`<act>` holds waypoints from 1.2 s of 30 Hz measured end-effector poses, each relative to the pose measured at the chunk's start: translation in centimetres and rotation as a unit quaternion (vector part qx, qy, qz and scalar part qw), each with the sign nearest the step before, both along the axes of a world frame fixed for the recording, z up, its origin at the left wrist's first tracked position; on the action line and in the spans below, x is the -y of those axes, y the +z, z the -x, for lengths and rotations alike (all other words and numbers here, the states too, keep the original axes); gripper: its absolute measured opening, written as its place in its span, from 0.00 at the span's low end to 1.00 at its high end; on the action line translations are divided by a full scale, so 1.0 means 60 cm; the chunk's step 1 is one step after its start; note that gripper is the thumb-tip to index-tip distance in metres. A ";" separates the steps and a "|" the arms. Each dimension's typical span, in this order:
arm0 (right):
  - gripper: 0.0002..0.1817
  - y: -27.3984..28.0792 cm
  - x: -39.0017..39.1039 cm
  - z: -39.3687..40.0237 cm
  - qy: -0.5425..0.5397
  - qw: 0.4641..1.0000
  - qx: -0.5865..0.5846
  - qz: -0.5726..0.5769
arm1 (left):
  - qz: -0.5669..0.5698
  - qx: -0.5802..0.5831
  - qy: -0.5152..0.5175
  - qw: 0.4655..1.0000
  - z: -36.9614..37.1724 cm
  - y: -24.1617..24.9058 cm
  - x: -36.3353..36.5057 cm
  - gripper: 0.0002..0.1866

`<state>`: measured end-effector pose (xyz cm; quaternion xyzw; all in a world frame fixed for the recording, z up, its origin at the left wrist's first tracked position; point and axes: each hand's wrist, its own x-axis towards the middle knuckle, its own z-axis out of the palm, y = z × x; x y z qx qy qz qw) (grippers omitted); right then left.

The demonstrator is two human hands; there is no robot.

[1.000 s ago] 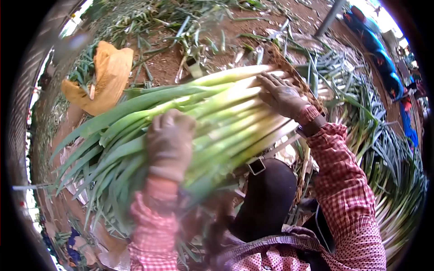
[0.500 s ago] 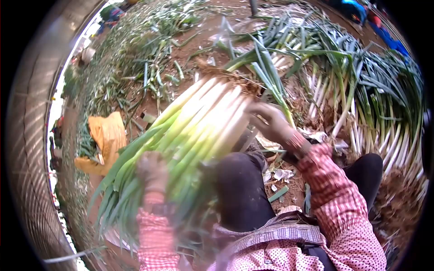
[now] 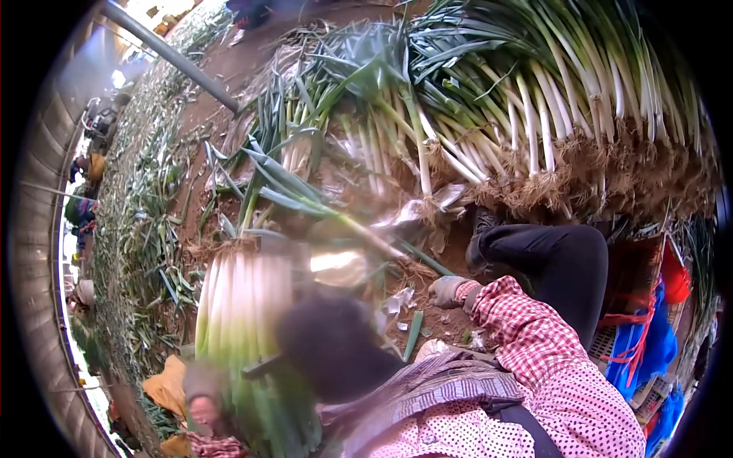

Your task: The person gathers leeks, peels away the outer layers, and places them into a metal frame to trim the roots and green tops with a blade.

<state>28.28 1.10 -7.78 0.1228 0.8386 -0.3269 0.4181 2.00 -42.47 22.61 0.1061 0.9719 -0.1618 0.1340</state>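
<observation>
A bundle of trimmed leeks (image 3: 237,305) lies beside my dark, blurred knee (image 3: 328,343), white root ends away from me and green leaves toward me. My left hand (image 3: 202,393), smeared by motion, is at the bundle's left edge near the leaves; its fingers cannot be made out. My right hand (image 3: 445,291), in a pale glove, is low over the soil with its fingers curled. Close to it are the roots of a single leek (image 3: 355,229) lying diagonally. Whatever the right fingers hold, if anything, is hidden.
A long row of untrimmed leeks (image 3: 534,114) with soil-covered roots spans the far right. Cut leaves (image 3: 145,206) litter the ground at left. Orange cloth (image 3: 164,385) lies by my left hand. A metal pole (image 3: 172,57) slants at upper left. Crates with blue plastic (image 3: 641,343) stand at right.
The view has swung right. My right hand has left the leek bundle's root end and moved down to the soil. My left hand stays by the bundle's green part.
</observation>
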 end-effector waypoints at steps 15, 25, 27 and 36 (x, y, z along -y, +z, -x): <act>0.35 -0.073 -0.220 0.220 -0.471 0.860 -0.121 -0.155 | -0.450 0.243 -0.215 0.832 -0.088 -0.134 -0.555 0.12; 0.26 0.071 -0.096 0.311 -0.489 0.813 -0.310 0.059 | -0.614 0.231 0.080 0.750 -0.041 -0.244 -0.531 0.18; 0.25 0.067 -0.006 0.279 -0.406 0.831 -0.369 0.095 | -0.590 0.344 0.195 0.704 -0.046 -0.234 -0.537 0.18; 0.24 0.118 -0.003 0.215 -0.304 0.842 -0.174 0.411 | -0.541 0.376 0.457 0.597 -0.052 -0.244 -0.493 0.09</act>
